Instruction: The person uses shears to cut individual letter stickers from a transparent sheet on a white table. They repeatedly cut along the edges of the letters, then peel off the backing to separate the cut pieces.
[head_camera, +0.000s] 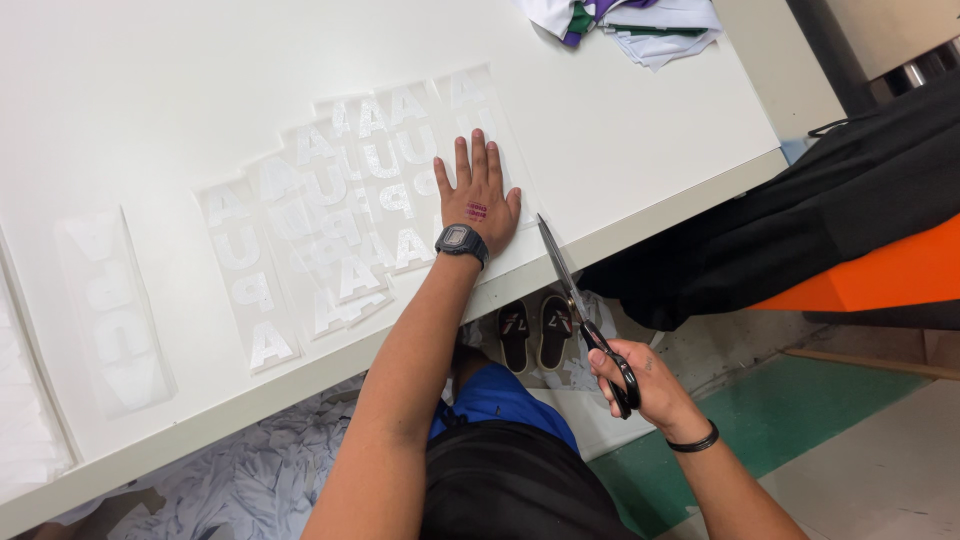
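A: Scissors (585, 315)?
B: Right hand (635, 385) gripping the handles, blades shut, tip at the worktop (150, 90) front edge. Left hand (478, 195) spread flat, pinning the clear letter strips (330, 230) near that edge
A: Step?
B: Looks like lining up a cut; blades need opening over a strip edge
A: Hidden?
B: Strip outlines faint; left stack cropped

Single head-worn view, steeply down, close over table (650, 140) edge
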